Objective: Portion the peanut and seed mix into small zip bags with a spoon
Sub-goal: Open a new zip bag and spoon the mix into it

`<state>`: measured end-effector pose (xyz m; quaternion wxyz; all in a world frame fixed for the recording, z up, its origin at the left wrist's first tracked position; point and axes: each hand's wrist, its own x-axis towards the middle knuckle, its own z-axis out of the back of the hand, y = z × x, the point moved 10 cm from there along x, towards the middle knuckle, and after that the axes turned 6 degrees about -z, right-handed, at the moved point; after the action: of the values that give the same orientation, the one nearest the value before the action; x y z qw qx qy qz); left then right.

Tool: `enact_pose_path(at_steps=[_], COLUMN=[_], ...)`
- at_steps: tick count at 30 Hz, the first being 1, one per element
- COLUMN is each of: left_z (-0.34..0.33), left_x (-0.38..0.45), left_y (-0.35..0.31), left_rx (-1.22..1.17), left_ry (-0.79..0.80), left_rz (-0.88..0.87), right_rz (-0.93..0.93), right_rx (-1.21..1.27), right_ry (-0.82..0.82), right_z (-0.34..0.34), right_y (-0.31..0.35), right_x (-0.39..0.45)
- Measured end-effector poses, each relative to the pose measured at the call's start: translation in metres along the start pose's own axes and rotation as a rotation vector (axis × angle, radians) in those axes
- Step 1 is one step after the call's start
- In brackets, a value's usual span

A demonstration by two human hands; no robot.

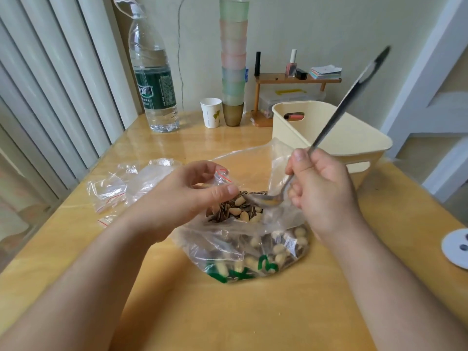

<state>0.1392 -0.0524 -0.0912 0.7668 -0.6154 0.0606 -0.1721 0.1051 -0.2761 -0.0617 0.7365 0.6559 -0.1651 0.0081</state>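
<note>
Peanuts and striped sunflower seeds (235,209) sit heaped in the small zip bag (222,177), which my left hand (182,196) pinches at its red-lined mouth, thumb over the near lip and fingers curled behind the far one. I hold it that way to keep the opening spread and tipped toward the spoon, directly above the big clear stock bag (253,252) so strays should drop back into the supply rather than onto the wooden table (228,312).

My right hand (324,191) is clenched round the steel spoon (339,115) low on its handle, close to the bowl, with the long handle slanting up and away to the right. The bowl lies just at the small bag's mouth and looks nearly emptied, so I judge this scoop is delivered. Choking up on the handle gives me finer control at such a narrow opening.

The stock bag rests on the table under both hands, its upper film standing open behind them, and it holds plenty of mix. Spare zip bags (111,188) lie flat to my left, within reach for the coming portions. A cream plastic bin (316,122) stands just behind my right hand, which I take to be where sealed bags go. Further back are a large water bottle (154,79), a paper cup (211,112) and a stack of tinted cups (234,59).
</note>
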Motion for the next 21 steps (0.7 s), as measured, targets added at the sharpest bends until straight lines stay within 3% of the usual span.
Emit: enact_pose_path(at_steps=[2,5,7,11,13,18,21], left_z=[0.004,0.009,0.011,0.01,0.009,-0.002,-0.011], left_x=[0.0,0.0,-0.001,-0.002,-0.004,-0.008,-0.012], left_y=[-0.002,-0.002,-0.006,-0.009,-0.008,-0.01,-0.013], left_rx=[-0.068,-0.147,-0.184,-0.164,-0.12,-0.049,0.002], left_ry=[-0.052,-0.125,-0.156,-0.157,-0.146,-0.086,-0.011], left_rz=[0.005,0.032,0.026,0.033,0.049,0.032,0.041], right_rz=[0.026,0.029,0.05,0.249,0.274,0.254,0.153], right_rx=[-0.049,-0.064,-0.118,-0.78,-1.03,-1.157,-1.363], right_ry=[0.025,-0.067,-0.013,0.313,0.378,0.328,0.36], right_z=[-0.014,-0.011,-0.017,-0.062,-0.065,-0.036,-0.024], right_y=[0.004,0.01,0.021,0.034,0.03,0.051,0.051], right_x=[-0.004,-0.001,0.004,0.002,0.0,-0.015,-0.024])
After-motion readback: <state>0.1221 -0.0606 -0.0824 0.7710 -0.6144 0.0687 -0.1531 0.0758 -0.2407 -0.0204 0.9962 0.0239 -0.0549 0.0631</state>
